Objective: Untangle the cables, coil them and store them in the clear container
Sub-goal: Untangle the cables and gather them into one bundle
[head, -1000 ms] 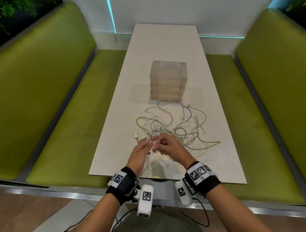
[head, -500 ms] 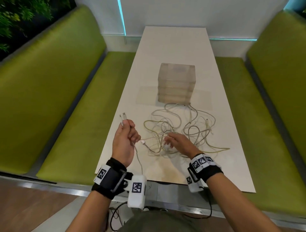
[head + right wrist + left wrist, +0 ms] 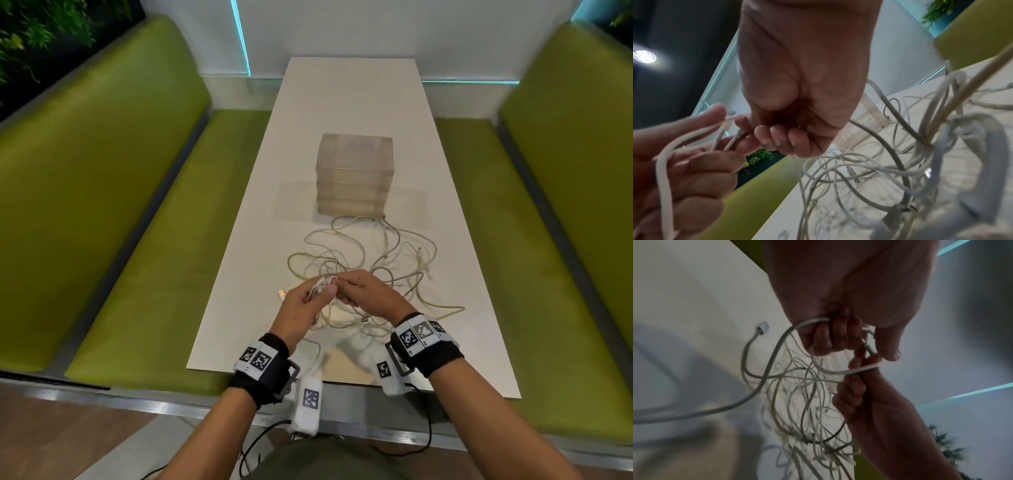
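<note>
A tangle of white and cream cables [image 3: 373, 267] lies on the white table [image 3: 349, 113] in front of the clear stacked container [image 3: 354, 178]. My left hand [image 3: 305, 305] is raised over the near part of the table, its curled fingers [image 3: 838, 337] gripping a looped white cable [image 3: 781, 344]. My right hand [image 3: 363, 291] meets it from the right and pinches the same white cable [image 3: 729, 138] between thumb and fingertips [image 3: 764, 136]. A loose USB plug [image 3: 281, 294] lies just left of my left hand.
Green padded benches [image 3: 144, 260] run along both sides of the table, with a white wall behind. The cable pile [image 3: 910, 154] spreads from the container's front to the right half of the table; one cream strand [image 3: 445, 310] trails right.
My left hand, held out to the left with the cable end half a second ago, has come back to the middle. My right hand has lifted off the pile to meet it.
</note>
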Action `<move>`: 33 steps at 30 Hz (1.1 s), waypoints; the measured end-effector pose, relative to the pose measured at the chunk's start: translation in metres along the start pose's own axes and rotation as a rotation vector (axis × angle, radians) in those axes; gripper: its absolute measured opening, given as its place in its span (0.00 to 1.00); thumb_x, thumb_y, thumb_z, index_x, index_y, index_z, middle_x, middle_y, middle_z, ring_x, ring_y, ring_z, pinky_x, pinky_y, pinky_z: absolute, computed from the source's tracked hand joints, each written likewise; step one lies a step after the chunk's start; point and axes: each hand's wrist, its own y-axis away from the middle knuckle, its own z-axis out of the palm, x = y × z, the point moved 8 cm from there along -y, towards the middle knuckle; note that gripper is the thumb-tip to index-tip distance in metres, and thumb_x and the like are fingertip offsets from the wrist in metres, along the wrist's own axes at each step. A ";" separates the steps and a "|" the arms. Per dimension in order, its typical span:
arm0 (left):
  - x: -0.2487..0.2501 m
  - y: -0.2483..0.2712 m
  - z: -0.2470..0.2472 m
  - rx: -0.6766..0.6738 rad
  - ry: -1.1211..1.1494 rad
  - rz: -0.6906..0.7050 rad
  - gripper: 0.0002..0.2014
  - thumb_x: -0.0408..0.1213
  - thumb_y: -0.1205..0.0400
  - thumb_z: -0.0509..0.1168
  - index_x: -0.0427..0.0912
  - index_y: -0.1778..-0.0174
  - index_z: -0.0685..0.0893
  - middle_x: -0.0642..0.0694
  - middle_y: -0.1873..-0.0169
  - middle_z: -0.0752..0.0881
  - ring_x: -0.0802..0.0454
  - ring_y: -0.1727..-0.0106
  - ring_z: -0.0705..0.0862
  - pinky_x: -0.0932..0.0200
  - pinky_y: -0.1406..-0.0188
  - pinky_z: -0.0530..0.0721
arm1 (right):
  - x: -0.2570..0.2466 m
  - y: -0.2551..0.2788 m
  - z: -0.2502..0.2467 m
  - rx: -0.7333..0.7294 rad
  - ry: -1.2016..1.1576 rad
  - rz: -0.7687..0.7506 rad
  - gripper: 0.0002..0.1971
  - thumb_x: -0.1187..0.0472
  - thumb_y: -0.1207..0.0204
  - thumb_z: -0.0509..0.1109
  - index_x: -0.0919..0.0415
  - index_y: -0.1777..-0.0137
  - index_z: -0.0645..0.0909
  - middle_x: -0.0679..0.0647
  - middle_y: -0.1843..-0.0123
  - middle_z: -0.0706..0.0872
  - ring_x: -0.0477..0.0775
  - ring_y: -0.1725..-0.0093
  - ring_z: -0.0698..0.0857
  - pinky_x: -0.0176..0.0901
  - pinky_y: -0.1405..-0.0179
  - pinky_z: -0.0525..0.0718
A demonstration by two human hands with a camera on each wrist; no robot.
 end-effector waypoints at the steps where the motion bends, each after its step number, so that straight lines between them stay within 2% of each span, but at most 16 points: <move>1: 0.001 0.000 0.002 0.025 0.007 0.009 0.10 0.36 0.16 0.63 0.39 0.42 0.86 0.62 0.76 0.83 0.66 0.78 0.73 0.73 0.75 0.70 | 0.001 0.000 -0.001 0.000 0.001 0.008 0.18 0.57 0.15 0.60 0.69 0.58 0.83 0.48 0.74 0.72 0.42 0.76 0.68 0.32 0.74 0.67; 2: 0.002 -0.001 0.001 0.067 0.008 0.016 0.10 0.36 0.15 0.62 0.38 0.45 0.86 0.61 0.78 0.82 0.66 0.79 0.73 0.73 0.75 0.70 | 0.000 -0.001 -0.001 -0.010 0.002 0.013 0.17 0.57 0.16 0.61 0.69 0.58 0.83 0.48 0.74 0.72 0.41 0.76 0.68 0.31 0.74 0.68; 4: 0.004 -0.002 -0.001 0.131 0.019 0.030 0.10 0.36 0.14 0.61 0.38 0.47 0.86 0.58 0.80 0.81 0.66 0.79 0.73 0.73 0.74 0.70 | -0.003 -0.001 0.002 -0.046 0.031 0.008 0.14 0.59 0.17 0.63 0.61 0.62 0.84 0.49 0.74 0.73 0.39 0.77 0.68 0.29 0.74 0.68; 6: 0.002 -0.005 -0.001 0.132 0.051 0.021 0.09 0.36 0.15 0.62 0.42 0.44 0.87 0.51 0.77 0.84 0.66 0.78 0.74 0.75 0.73 0.71 | -0.003 -0.003 0.005 -0.072 0.114 0.020 0.16 0.60 0.17 0.63 0.57 0.68 0.81 0.48 0.75 0.73 0.39 0.79 0.68 0.30 0.75 0.67; 9: 0.002 -0.007 0.000 0.090 0.072 0.033 0.07 0.32 0.18 0.65 0.41 0.47 0.86 0.57 0.78 0.81 0.66 0.76 0.76 0.74 0.73 0.72 | -0.002 -0.006 0.007 -0.050 0.257 0.063 0.19 0.63 0.18 0.61 0.57 0.73 0.74 0.49 0.74 0.75 0.38 0.80 0.71 0.27 0.75 0.68; 12: 0.005 -0.009 -0.002 0.093 0.073 0.060 0.03 0.28 0.19 0.66 0.37 0.51 0.84 0.51 0.76 0.82 0.63 0.75 0.78 0.73 0.73 0.74 | -0.007 -0.006 0.009 -0.004 0.286 0.032 0.21 0.66 0.18 0.60 0.53 0.75 0.72 0.45 0.74 0.76 0.33 0.77 0.75 0.27 0.71 0.69; 15: -0.001 -0.010 -0.009 0.097 0.112 0.029 0.04 0.32 0.18 0.66 0.37 0.50 0.84 0.48 0.72 0.85 0.56 0.72 0.80 0.68 0.75 0.71 | -0.013 -0.006 0.012 -0.021 0.297 0.005 0.22 0.65 0.18 0.62 0.46 0.74 0.73 0.43 0.74 0.76 0.32 0.77 0.75 0.28 0.71 0.69; 17: -0.004 -0.010 -0.011 0.074 0.137 0.018 0.08 0.38 0.20 0.68 0.39 0.47 0.84 0.42 0.66 0.85 0.51 0.66 0.78 0.67 0.75 0.69 | -0.014 -0.007 0.012 -0.006 0.286 0.002 0.18 0.64 0.19 0.63 0.52 0.71 0.78 0.48 0.73 0.80 0.35 0.76 0.75 0.30 0.70 0.70; 18: -0.005 -0.010 -0.012 0.063 0.140 0.010 0.12 0.41 0.21 0.69 0.40 0.45 0.83 0.41 0.64 0.83 0.51 0.66 0.76 0.66 0.74 0.69 | -0.015 -0.007 0.008 0.028 0.258 -0.002 0.16 0.62 0.19 0.64 0.57 0.70 0.79 0.50 0.73 0.80 0.36 0.76 0.75 0.30 0.70 0.70; 20: -0.007 -0.009 -0.014 0.055 0.160 -0.026 0.16 0.44 0.21 0.70 0.41 0.40 0.81 0.46 0.68 0.79 0.56 0.69 0.70 0.64 0.72 0.68 | -0.016 -0.006 0.001 0.105 0.185 -0.001 0.17 0.58 0.19 0.67 0.57 0.71 0.78 0.47 0.74 0.79 0.37 0.76 0.74 0.29 0.71 0.71; 22: -0.013 -0.008 -0.018 0.062 0.219 -0.077 0.12 0.42 0.18 0.64 0.38 0.45 0.80 0.54 0.75 0.73 0.59 0.75 0.66 0.61 0.71 0.65 | -0.016 -0.004 -0.004 0.130 0.134 0.010 0.18 0.56 0.21 0.69 0.53 0.74 0.77 0.44 0.75 0.78 0.38 0.76 0.73 0.30 0.71 0.70; 24: -0.019 -0.008 -0.021 0.059 0.275 -0.126 0.08 0.40 0.15 0.60 0.39 0.54 0.78 0.54 0.77 0.67 0.59 0.77 0.63 0.60 0.71 0.64 | -0.017 -0.002 -0.008 0.125 0.119 0.017 0.18 0.55 0.22 0.70 0.51 0.75 0.77 0.44 0.75 0.77 0.39 0.75 0.72 0.32 0.69 0.71; 26: -0.022 -0.007 -0.023 0.053 0.319 -0.157 0.10 0.41 0.14 0.58 0.41 0.60 0.73 0.54 0.77 0.64 0.58 0.77 0.62 0.62 0.73 0.65 | -0.016 0.000 -0.008 0.092 0.118 0.034 0.15 0.53 0.23 0.71 0.53 0.72 0.82 0.45 0.74 0.78 0.39 0.74 0.74 0.34 0.66 0.73; 29: -0.018 -0.006 -0.024 0.064 0.421 -0.159 0.12 0.40 0.12 0.53 0.42 0.60 0.72 0.51 0.76 0.66 0.56 0.74 0.64 0.63 0.71 0.68 | -0.013 0.001 -0.007 0.052 0.157 0.039 0.17 0.51 0.23 0.71 0.66 0.63 0.85 0.49 0.71 0.81 0.46 0.69 0.77 0.42 0.62 0.75; 31: -0.015 -0.006 -0.025 0.076 0.458 -0.143 0.13 0.41 0.11 0.51 0.41 0.59 0.72 0.49 0.75 0.73 0.54 0.72 0.70 0.61 0.67 0.72 | -0.011 0.002 -0.006 0.048 0.153 0.034 0.19 0.51 0.23 0.70 0.69 0.63 0.83 0.52 0.70 0.80 0.50 0.68 0.76 0.43 0.63 0.74; 33: -0.013 -0.005 -0.025 0.081 0.389 -0.113 0.15 0.43 0.11 0.49 0.40 0.58 0.73 0.47 0.76 0.77 0.52 0.72 0.74 0.58 0.66 0.72 | -0.011 0.003 -0.005 0.042 0.133 0.028 0.19 0.51 0.22 0.70 0.70 0.63 0.83 0.53 0.71 0.79 0.50 0.69 0.75 0.41 0.66 0.73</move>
